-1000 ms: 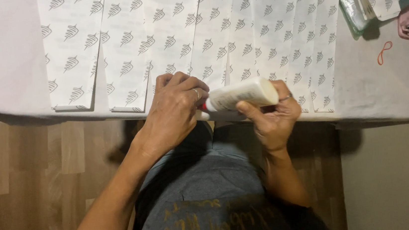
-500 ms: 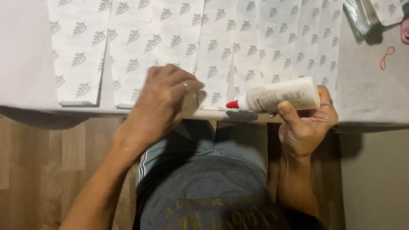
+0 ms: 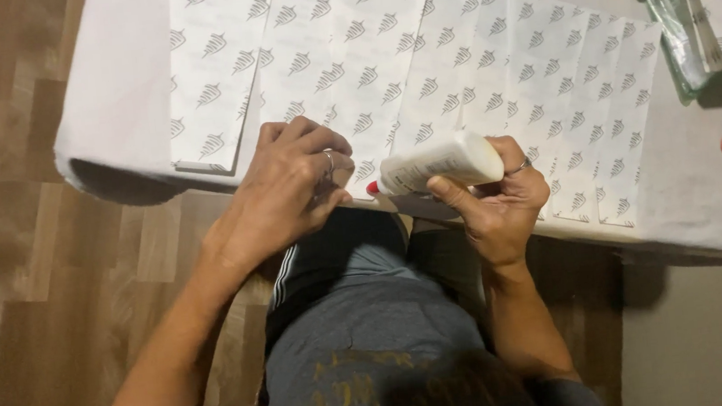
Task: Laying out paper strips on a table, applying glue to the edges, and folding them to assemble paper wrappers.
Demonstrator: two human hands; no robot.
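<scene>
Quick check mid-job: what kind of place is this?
Probably a home or small craft workspace: a cloth-covered table on wood-look flooring, rows of patterned white paper sheets, and a white glue bottle in the right hand.
</scene>
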